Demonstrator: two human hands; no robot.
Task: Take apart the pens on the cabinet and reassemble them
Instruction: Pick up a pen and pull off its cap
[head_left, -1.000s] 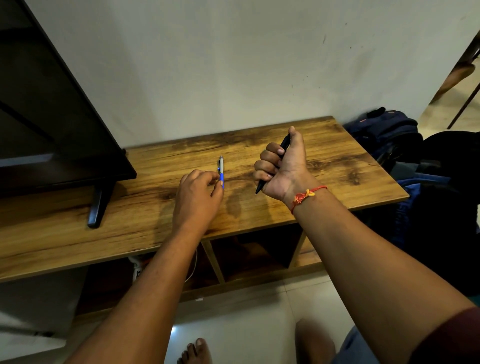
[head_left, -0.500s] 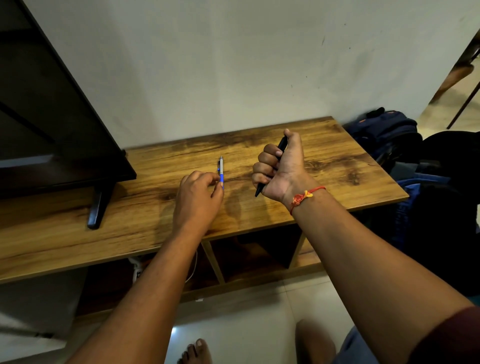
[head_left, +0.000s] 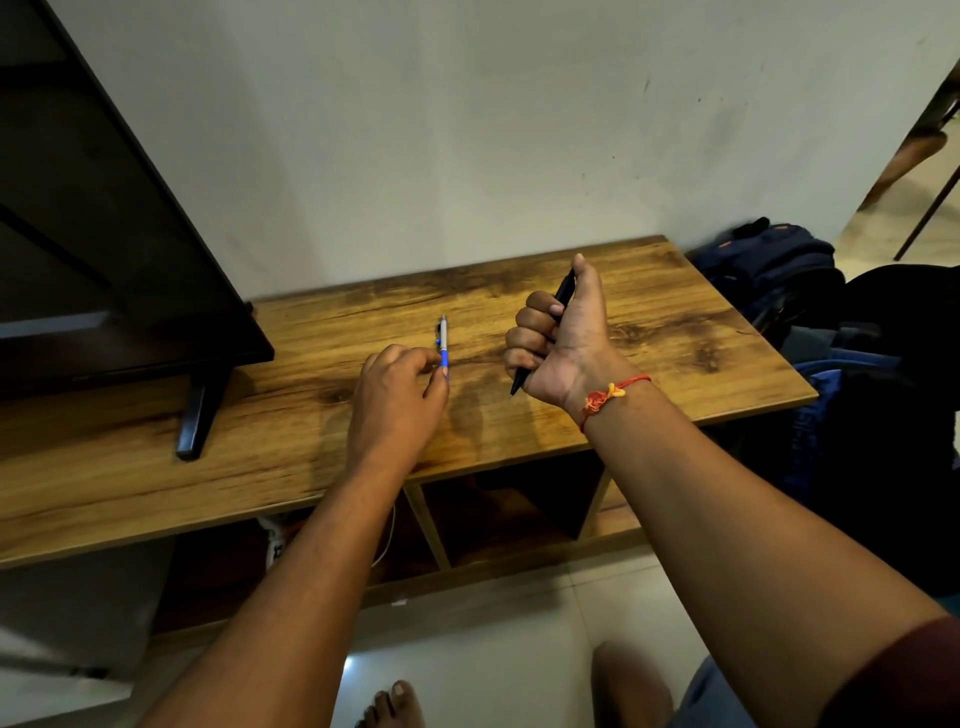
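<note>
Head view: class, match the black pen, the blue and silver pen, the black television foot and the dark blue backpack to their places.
1 slim black pen
2 blue and silver pen
3 black television foot
4 dark blue backpack

A beside the wooden cabinet's right end
B gripped in the right hand
C standing on the cabinet's left part
D lying on the cabinet, pinched by the left hand

Pairs: 1-B, 2-D, 3-C, 4-A

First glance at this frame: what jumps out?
The right hand, red thread at its wrist, grips a black pen in a fist above the wooden cabinet. The left hand pinches the near end of a blue-and-silver pen on it, right of a dark TV.
</note>
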